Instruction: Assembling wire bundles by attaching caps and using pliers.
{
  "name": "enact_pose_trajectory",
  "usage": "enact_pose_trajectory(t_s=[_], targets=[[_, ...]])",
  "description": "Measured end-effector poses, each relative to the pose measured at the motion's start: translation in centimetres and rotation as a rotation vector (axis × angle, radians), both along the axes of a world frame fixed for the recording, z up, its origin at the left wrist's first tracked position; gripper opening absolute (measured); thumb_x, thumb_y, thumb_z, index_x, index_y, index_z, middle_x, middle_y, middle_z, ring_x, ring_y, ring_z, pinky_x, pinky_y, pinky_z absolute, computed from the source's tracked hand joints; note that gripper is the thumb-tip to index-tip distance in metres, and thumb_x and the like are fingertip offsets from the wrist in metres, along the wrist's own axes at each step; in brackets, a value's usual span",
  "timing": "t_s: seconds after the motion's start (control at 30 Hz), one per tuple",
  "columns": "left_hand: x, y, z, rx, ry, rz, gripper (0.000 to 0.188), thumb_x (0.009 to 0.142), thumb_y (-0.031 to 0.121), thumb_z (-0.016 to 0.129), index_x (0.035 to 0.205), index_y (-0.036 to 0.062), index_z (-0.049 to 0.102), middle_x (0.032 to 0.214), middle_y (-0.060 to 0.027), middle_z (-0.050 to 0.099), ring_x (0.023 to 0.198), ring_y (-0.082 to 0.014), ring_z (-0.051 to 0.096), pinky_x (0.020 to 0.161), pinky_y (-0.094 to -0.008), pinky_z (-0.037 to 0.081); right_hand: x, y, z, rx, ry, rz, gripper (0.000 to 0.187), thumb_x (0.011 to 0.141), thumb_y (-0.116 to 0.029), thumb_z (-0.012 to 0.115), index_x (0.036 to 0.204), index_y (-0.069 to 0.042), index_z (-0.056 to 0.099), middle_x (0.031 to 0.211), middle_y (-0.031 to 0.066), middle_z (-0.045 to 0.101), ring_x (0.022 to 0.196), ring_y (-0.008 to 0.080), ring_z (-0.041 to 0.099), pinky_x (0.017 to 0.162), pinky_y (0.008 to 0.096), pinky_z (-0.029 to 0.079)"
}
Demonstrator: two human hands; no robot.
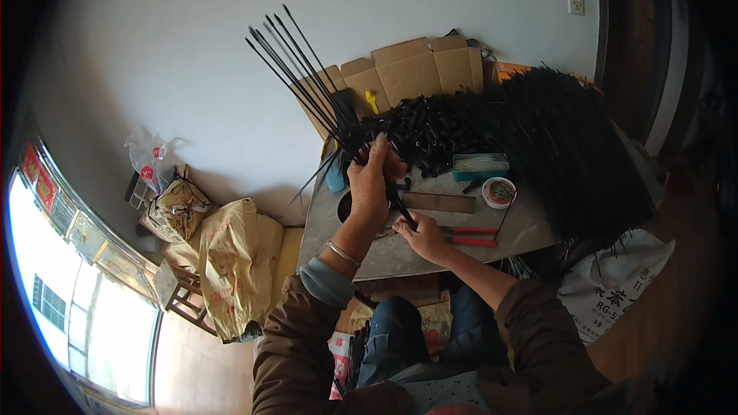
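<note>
Bundle of black rods (352, 137): it was raised to the left of the teal tin (478, 175), its thin ends fanned up and away from the wearer.
Black shaft (399, 201): it slanted down from the bundle, nearer the wearer than the teal tin; the left hand hid whether the two were joined.
Left hand (370, 188): left of the teal tin, its fingers were closed round the gathered base of the bundle, thumb uppermost.
Right hand (422, 239): nearer the wearer than the teal tin, its fingers pinched the shaft's lower end.
Bundle feel: it looked light for its length, stiff but springy at the slim tips, perhaps a little slick; single rods seemed easiest to bend.
Holding place: the gathered base seemed surest; a grip on the loose tips would probably let the rods splay.
Red-handled pliers (474, 242): they lay on the worktop (388, 257), on the wearer's side of the teal tin.
Brown strip (440, 202): it lay just nearer the wearer than the teal tin.
White tub (487, 194): it stood just beside the teal tin, holding small pieces.
Black tube pile (430, 127): it was heaped beyond the teal tin.
Long-rod stack (576, 154): it spread right of the teal tin.
</note>
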State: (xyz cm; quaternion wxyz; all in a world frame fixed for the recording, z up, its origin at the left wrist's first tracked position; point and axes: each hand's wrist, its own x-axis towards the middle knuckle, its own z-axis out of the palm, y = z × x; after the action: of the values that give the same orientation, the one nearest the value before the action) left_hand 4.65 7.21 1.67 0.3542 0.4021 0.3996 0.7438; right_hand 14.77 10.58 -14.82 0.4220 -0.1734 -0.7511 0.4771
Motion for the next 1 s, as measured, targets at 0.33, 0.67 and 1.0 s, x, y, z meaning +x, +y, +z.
enact_pose_trajectory(t_s=[0.33, 0.67, 1.0], targets=[[-5.1, -0.9, 2.7, -0.195, 0.112, -0.065, 0.040, 0.098, 0.029, 0.049, 0.119, -0.0047, 0.051, 0.097, -0.0166, 0.065, 0.085, -0.0280, 0.067, 0.076, -0.0383, 0.056, 3.5, -4.2, 6.8, -0.548, -0.037, 0.283, 0.020, 0.095, -0.024, 0.058, 0.097, -0.004, 0.058, 0.066, -0.0005, 0.050, 0.052, 0.0056, 0.044, 0.046, 0.0252, 0.038], [-4.0, -0.8, 2.2, -0.164, -0.057, -0.301, 0.034, 0.098, 0.017, 0.046, 0.122, -0.0073, 0.048, 0.109, -0.0207, 0.063, 0.097, -0.0310, 0.065, 0.084, -0.0437, 0.055, 6.2, -4.4, 6.8, -0.552, 0.163, 0.146, 0.030, 0.099, -0.024, 0.047, 0.099, 0.003, 0.061, 0.080, 0.0072, 0.064, 0.058, 0.0108, 0.059, 0.051, 0.0243, 0.048], [-2.1, 1.3, 1.5, -0.165, -0.045, -0.179, 0.024, 0.097, 0.015, 0.049, 0.109, -0.0047, 0.055, 0.096, -0.0166, 0.067, 0.085, -0.0273, 0.068, 0.074, -0.0374, 0.057, 8.9, -0.4, 6.2, 0.065, 0.038, -0.276, 0.021, 0.097, -0.012, 0.049, 0.107, 0.003, 0.060, 0.076, 0.0080, 0.065, 0.059, 0.0099, 0.061, 0.052, 0.0219, 0.050]])
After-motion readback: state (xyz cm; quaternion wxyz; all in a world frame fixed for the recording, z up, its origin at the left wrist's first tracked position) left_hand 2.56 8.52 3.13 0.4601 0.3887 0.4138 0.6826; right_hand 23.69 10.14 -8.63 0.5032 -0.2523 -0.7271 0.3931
